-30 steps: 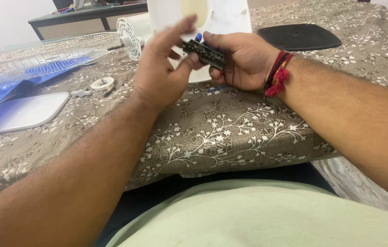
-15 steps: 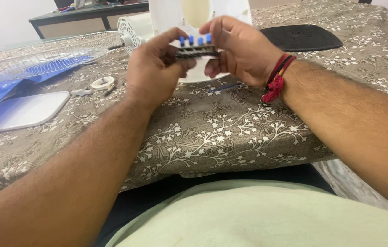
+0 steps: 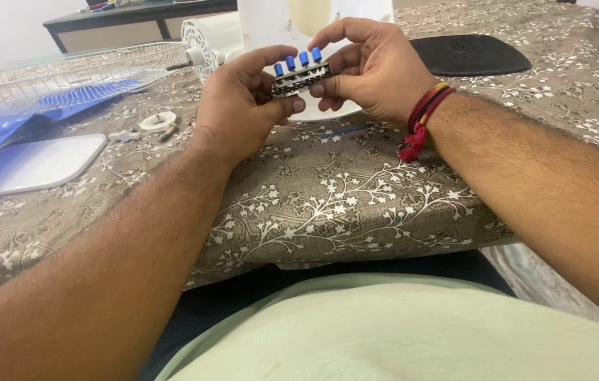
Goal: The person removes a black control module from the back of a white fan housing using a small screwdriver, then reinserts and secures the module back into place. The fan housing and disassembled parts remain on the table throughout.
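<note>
Both my hands hold a small black push-button switch block (image 3: pixel 301 76) with several blue buttons on top, lifted above the table. My left hand (image 3: pixel 241 106) pinches its left end between thumb and fingers. My right hand (image 3: pixel 366 67) grips its right end, fingers curled over the top. A red and black thread band is on my right wrist (image 3: pixel 423 120). Right behind the hands stands a white fan body (image 3: pixel 264 21).
The table carries a brown floral cloth (image 3: pixel 328 197). At the left lie a wire fan guard (image 3: pixel 67 77), blue fan blades (image 3: pixel 3 130), a white panel (image 3: pixel 31 162) and a small white ring (image 3: pixel 157 121). A black flat plate (image 3: pixel 469 55) lies at the back right.
The switch block has been turned from slanted to level with its blue buttons up, and both hands have come a little closer around it.
</note>
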